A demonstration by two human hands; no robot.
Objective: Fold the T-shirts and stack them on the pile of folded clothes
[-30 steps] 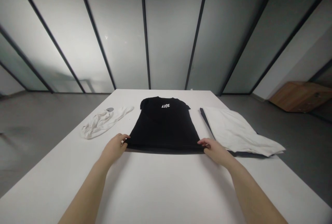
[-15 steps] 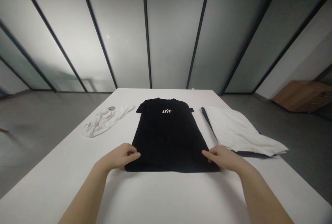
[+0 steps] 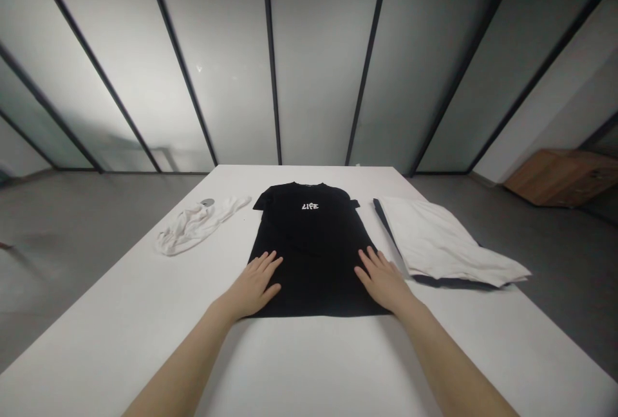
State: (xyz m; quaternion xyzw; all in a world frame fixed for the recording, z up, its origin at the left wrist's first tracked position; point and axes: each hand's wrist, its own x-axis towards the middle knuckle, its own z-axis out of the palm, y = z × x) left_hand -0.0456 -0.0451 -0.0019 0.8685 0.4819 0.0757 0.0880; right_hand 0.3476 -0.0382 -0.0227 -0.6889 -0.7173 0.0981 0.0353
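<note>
A: Black shirt [image 3: 313, 256]?
B: Flat, mid-worktop [image 3: 309, 359].
A: Hands?
B: Left hand [image 3: 255, 285], right hand [image 3: 383, 280]: fingers spread flat, gripping nothing, pressing shirt's near half.
A: Beside shirt?
B: White cloth [image 3: 196, 225] left, white sheet [image 3: 444, 243] right.

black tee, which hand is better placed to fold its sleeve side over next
Roughly even. Left hand and right hand both lie flat and open on the black tee, one near each side edge.

Left hand [image 3: 254, 285], right hand [image 3: 382, 280]: flat, fingers apparently spread.
</note>
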